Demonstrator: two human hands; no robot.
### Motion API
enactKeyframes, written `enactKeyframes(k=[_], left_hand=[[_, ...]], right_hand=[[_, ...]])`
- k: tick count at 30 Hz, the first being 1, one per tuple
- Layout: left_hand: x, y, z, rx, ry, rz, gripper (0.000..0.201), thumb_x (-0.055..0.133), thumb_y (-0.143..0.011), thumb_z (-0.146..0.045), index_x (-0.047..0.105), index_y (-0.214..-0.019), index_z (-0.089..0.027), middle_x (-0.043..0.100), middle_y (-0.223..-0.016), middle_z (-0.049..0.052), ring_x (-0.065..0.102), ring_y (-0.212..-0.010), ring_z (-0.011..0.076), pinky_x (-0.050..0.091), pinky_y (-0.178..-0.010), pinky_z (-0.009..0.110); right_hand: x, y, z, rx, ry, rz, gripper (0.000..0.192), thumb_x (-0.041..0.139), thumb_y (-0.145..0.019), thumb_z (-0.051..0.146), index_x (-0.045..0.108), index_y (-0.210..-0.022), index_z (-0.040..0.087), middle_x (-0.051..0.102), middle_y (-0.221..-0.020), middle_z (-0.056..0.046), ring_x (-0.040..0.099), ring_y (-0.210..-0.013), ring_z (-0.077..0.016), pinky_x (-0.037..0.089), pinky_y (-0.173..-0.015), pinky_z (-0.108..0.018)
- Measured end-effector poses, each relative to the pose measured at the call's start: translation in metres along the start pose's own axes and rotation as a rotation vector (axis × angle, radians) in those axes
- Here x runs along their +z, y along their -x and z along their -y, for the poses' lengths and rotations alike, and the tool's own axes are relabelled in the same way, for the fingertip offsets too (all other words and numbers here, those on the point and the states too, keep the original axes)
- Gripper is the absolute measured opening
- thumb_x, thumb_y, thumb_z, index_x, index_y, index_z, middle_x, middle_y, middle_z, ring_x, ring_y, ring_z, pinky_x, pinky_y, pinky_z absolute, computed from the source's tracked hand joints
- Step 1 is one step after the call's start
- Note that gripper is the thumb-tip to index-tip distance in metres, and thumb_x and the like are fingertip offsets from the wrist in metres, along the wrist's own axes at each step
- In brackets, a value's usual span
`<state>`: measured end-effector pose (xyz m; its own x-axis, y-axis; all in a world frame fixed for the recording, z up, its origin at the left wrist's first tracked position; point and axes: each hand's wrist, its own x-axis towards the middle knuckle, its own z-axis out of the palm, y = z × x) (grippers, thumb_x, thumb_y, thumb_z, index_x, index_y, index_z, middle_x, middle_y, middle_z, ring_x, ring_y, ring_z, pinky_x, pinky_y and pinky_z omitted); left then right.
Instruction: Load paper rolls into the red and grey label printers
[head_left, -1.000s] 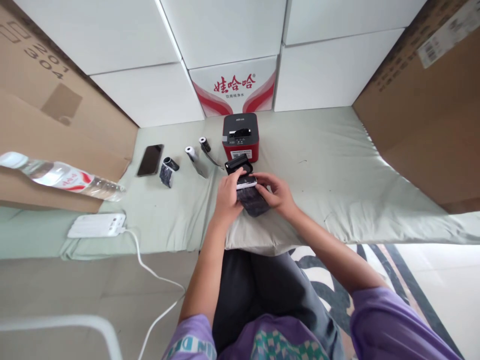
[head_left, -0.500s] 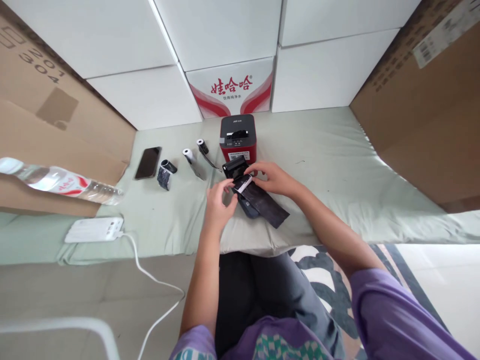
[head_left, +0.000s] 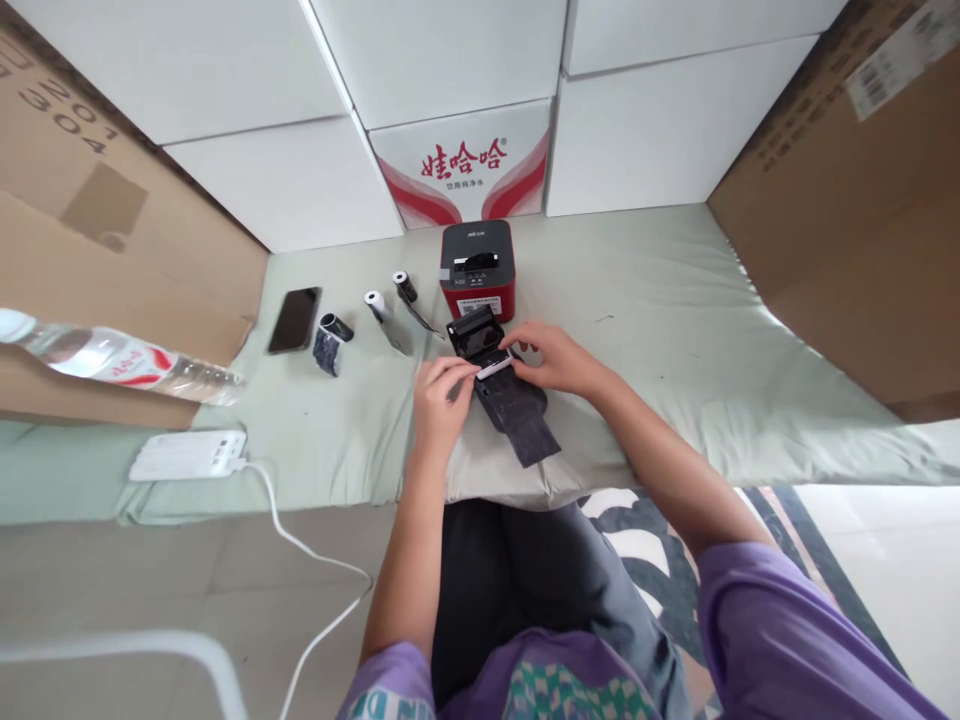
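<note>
A small black portable printer (head_left: pixel 475 329) lies on the cloth with its lid raised. A paper roll (head_left: pixel 494 369), white along its visible edge, sits at the printer's opening, and its dark paper strip (head_left: pixel 531 432) trails toward me over the printer's body. My left hand (head_left: pixel 444 395) pinches the roll's left end between thumb and fingers. At the right end, the thumb and fingertips of my right hand (head_left: pixel 551 357) close on the same roll. The strip covers much of the printer's lower part.
Behind stands a red and black box-shaped printer (head_left: pixel 478 265). To the left lie a white roll (head_left: pixel 375 302), dark rolls (head_left: pixel 405 287), a phone (head_left: pixel 295 320), a power bank (head_left: pixel 187 455) with a cable and a water bottle (head_left: pixel 127 360). Cardboard boxes (head_left: pixel 847 220) flank the surface.
The roll has turned closer to level and settled lower against the printer's opening. Its strip's loose end has swung left and toward me. Both hands stay at the roll's ends.
</note>
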<state>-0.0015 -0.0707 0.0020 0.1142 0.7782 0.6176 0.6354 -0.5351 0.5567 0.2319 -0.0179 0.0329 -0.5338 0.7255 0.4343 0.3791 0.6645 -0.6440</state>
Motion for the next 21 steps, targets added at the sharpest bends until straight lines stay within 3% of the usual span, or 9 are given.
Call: enactKeyframes(k=[7, 12, 17, 21], left_hand=[[-0.002, 0.000, -0.007, -0.040, -0.005, 0.098, 0.031, 0.050, -0.099, -0.012, 0.078, -0.105, -0.024, 0.079, -0.114, 0.004, 0.068, -0.106, 0.0232, 0.049, -0.097, 0.043], [-0.002, 0.000, -0.008, -0.094, 0.012, 0.124, 0.031, 0.047, -0.102, -0.017, 0.076, -0.111, -0.024, 0.078, -0.116, 0.006, 0.066, -0.109, 0.0238, 0.049, -0.099, 0.043], [0.001, 0.001, -0.005, -0.107, 0.007, 0.128, 0.028, 0.056, -0.101, -0.028, 0.073, -0.123, -0.023, 0.077, -0.111, 0.008, 0.065, -0.105, 0.0254, 0.048, -0.097, 0.042], [0.002, 0.000, -0.006, -0.085, -0.007, 0.163, 0.026, 0.055, -0.102, -0.029, 0.075, -0.118, -0.024, 0.077, -0.113, 0.007, 0.063, -0.106, 0.0259, 0.047, -0.096, 0.043]], right_hand=[[0.001, 0.000, -0.002, -0.002, -0.024, 0.025, 0.026, 0.061, -0.083, 0.016, 0.071, -0.106, 0.022, 0.076, -0.099, -0.005, 0.062, -0.089, -0.0208, 0.051, -0.082, -0.034], [0.001, 0.001, -0.003, -0.006, -0.044, 0.012, 0.026, 0.061, -0.084, 0.018, 0.071, -0.108, 0.021, 0.074, -0.099, -0.005, 0.061, -0.086, -0.0192, 0.050, -0.079, -0.032], [0.005, 0.000, -0.010, 0.079, -0.092, 0.029, 0.027, 0.061, -0.082, 0.020, 0.071, -0.108, 0.021, 0.072, -0.094, -0.004, 0.061, -0.081, -0.0172, 0.048, -0.071, -0.029], [0.008, -0.002, -0.017, 0.013, -0.081, 0.061, 0.020, 0.060, -0.084, 0.020, 0.072, -0.100, 0.022, 0.074, -0.112, -0.008, 0.066, -0.101, -0.0224, 0.053, -0.089, -0.038]])
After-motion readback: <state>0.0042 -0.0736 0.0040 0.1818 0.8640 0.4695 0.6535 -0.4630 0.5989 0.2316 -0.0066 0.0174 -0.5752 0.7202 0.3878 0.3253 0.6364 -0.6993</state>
